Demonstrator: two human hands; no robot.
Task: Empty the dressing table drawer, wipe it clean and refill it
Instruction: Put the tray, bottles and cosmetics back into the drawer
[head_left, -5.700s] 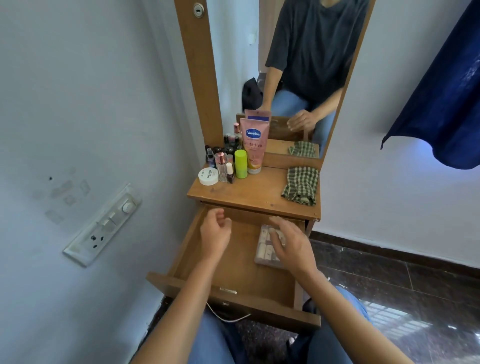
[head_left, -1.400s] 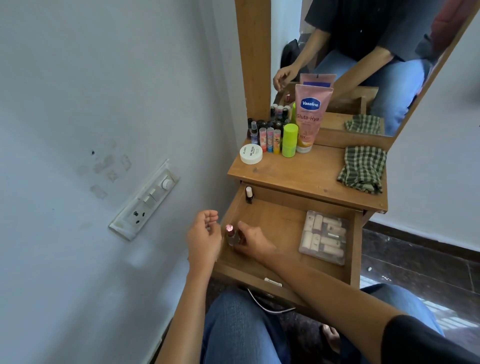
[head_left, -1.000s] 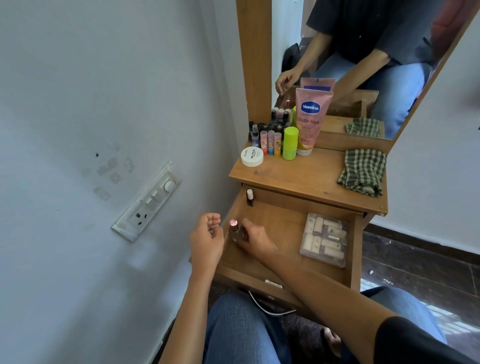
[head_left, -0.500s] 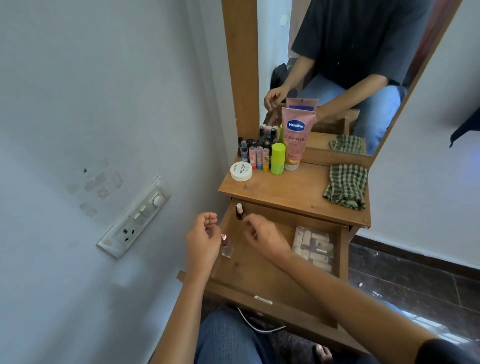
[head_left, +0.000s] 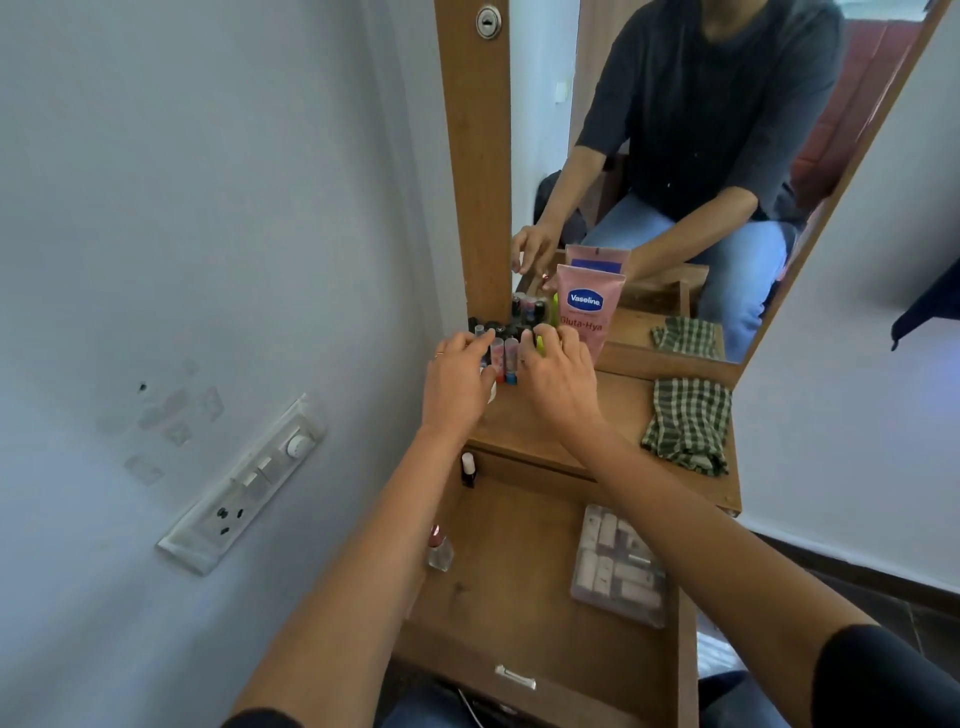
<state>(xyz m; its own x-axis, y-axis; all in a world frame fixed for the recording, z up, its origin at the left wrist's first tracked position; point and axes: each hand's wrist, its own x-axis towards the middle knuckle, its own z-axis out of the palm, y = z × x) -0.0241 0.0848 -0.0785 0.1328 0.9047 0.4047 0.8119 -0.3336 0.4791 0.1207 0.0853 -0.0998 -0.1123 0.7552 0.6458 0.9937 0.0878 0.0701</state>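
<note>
The left hand (head_left: 457, 379) reaches over the far left of the wooden tabletop (head_left: 623, 415), fingers stretched onto a row of small pastel lip-balm tubes (head_left: 505, 358); whether it pinches one I cannot tell. The right hand (head_left: 558, 374), just beside it, arches its fingers over a lime-green plastic stick (head_left: 540, 344). Only a sliver of it shows, so a real grip cannot be confirmed either. The tubes look light, stiff and smooth, and they stand packed close, so one knock would likely topple several; taking one from above by its cap end seems safest. Just right of the hands stands a tall pink Vaseline squeeze tube (head_left: 587, 306), soft-walled and easily tipped. Further right lies a crumpled green checked cloth (head_left: 685, 426). Nearer, under the tabletop, the open wooden drawer (head_left: 519, 597) holds three things:
- a small glass nail-polish bottle (head_left: 439, 548) with a pink cap, by its left wall, breakable and slick
- a dark bottle with a white cap (head_left: 468, 467), in the far left corner
- a clear plastic case of pale sticks (head_left: 618, 566), at the right

Refilling looks under way. A white switch plate (head_left: 249, 483) sits on the left wall
</note>
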